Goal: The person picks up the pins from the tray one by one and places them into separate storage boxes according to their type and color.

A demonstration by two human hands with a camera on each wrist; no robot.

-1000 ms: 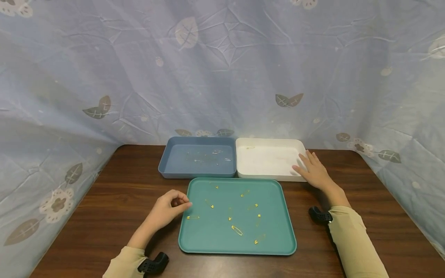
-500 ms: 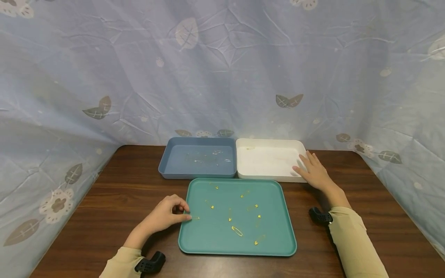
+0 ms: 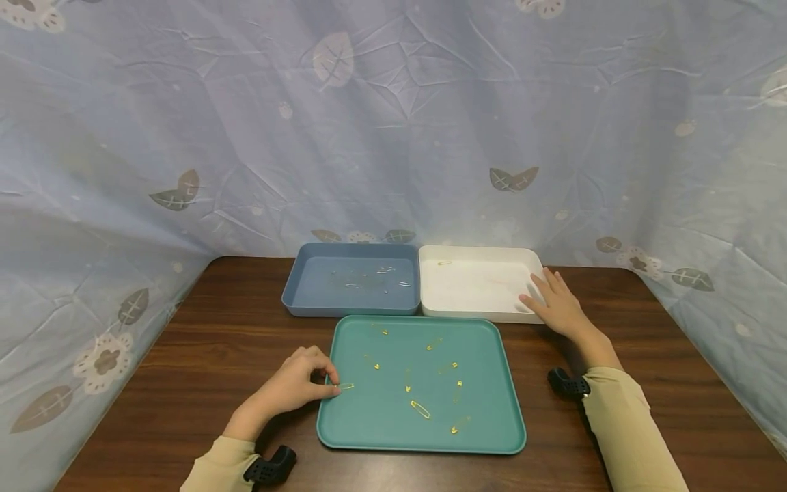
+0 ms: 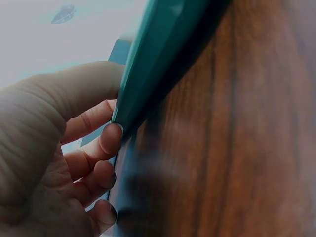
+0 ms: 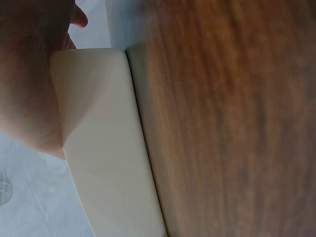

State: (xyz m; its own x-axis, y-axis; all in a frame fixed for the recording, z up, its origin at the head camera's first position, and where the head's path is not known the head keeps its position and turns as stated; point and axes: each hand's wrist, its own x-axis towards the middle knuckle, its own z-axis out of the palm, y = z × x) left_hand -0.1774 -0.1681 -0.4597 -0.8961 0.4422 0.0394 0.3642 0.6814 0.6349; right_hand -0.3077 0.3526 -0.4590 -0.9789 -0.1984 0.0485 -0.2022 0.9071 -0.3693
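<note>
At the left rim of the teal tray [image 3: 424,437], my left hand [image 3: 295,384] pinches one end of a gold safety pin [image 3: 347,386] between thumb and index finger. In the left wrist view, the tray's rim [image 4: 143,74] hides the thumb and index fingertips and the pin, while the other fingers curl loosely outside. Several more gold safety pins, one of them a larger pin [image 3: 421,409], lie scattered over the teal tray. My right hand [image 3: 559,307] rests with spread fingers on the right edge of the white tray [image 3: 473,318].
Behind the teal tray, a blue tray [image 3: 350,309] holds several silver-looking safety pins [image 3: 386,270]. It stands against the white tray, which has one gold safety pin [image 3: 445,263] inside. All stand on a dark wooden table [image 3: 221,328], with a patterned cloth [image 3: 393,137] behind.
My left hand has come down and slightly toward me to the leftmost gold safety pin and taken its end, shifting it slightly. My right hand stays on the white tray.
</note>
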